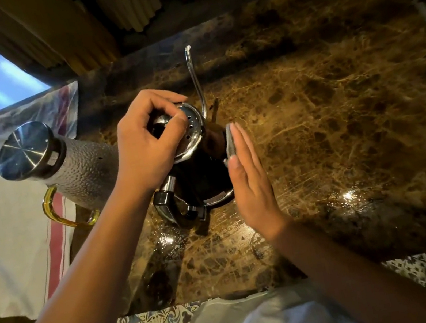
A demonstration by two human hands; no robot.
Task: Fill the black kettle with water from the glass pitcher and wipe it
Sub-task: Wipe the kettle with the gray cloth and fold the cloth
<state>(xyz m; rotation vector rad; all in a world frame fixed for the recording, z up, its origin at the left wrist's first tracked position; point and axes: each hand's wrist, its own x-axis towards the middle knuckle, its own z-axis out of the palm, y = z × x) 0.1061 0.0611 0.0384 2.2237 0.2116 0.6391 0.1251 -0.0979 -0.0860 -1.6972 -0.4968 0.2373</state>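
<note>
The black kettle [202,174] stands mid-bench [339,112], the glass pitcher [78,169] just left of it. The left hand [147,144] curls its fingers round the lid knob; the right hand [249,180], fingers straight, presses what looks like a grey cloth [230,141] against the kettle's right wall. Filled, it should be heavy and slick; take it by the handle [175,210].

Black kettle [202,174], brown veined marble counter [339,112], red-striped cloth [10,251].
</note>
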